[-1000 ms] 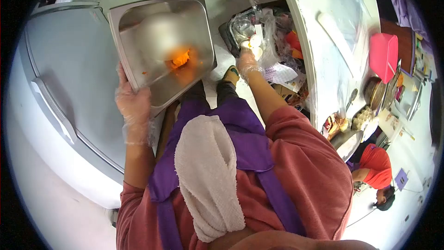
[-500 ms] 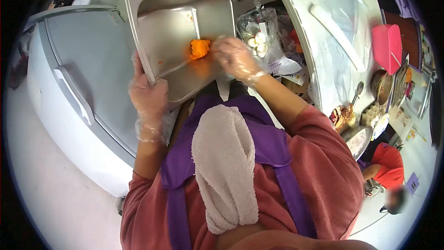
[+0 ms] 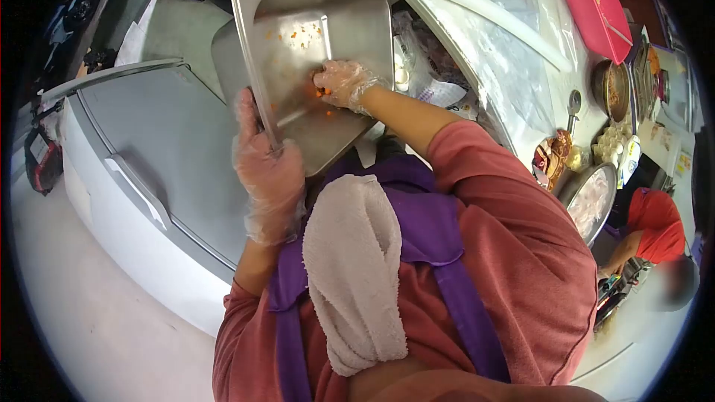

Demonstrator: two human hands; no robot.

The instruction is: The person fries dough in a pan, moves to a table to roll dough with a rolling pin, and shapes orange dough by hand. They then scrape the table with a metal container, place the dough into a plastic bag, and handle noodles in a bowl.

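A deep stainless steel pan [image 3: 361,18] is tilted in front of me, with small orange bits [image 3: 305,32] scattered on its inner surface. My left hand [image 3: 269,167], in a clear plastic glove, is closed round the pan's left rim, thumb and fingers on either side. Inside the pan my right hand [image 3: 344,83], gloved too, has its fingers curled down against the metal. Orange food pieces [image 3: 322,91] show at its fingertips; how much lies under the palm is hidden.
A grey-topped white chest freezer [image 3: 164,149] stands at left. On the right a plastic-covered table [image 3: 477,45] holds a long white bar [image 3: 506,26], a pink basket [image 3: 599,18] and a metal bowl [image 3: 592,201]. Another person in a red top [image 3: 655,223] is at far right.
The bright orange clump seen in the pan is no longer visible there; small bits are spread over the metal. My right hand has moved left, down into the pan. The view has shifted.
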